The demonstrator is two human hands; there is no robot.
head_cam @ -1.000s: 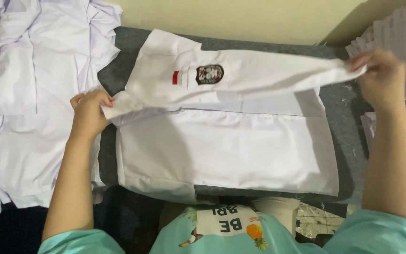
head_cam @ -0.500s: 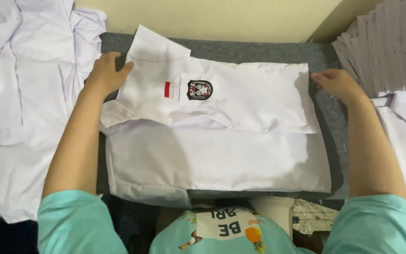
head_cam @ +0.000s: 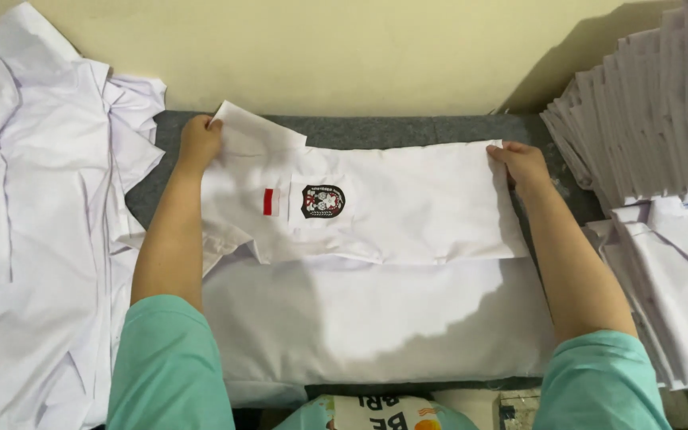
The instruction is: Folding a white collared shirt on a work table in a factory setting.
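a white cotton school shirt [head_cam: 408, 207] with a red-and-white patch and a dark crest badge lies half folded on a grey felt-covered table [head_cam: 408, 129], its upper fold stretched between the two hands. the left hand [head_cam: 199, 142] pinches the fold's far left corner, by the upturned collar. the right hand [head_cam: 523, 166] presses flat on the fold's far right edge; whether its fingers grip the cloth cannot be told. a loose heap of white shirts [head_cam: 37, 215] lies left, a stack of folded white shirts [head_cam: 654, 119] right, both cut off by the frame.
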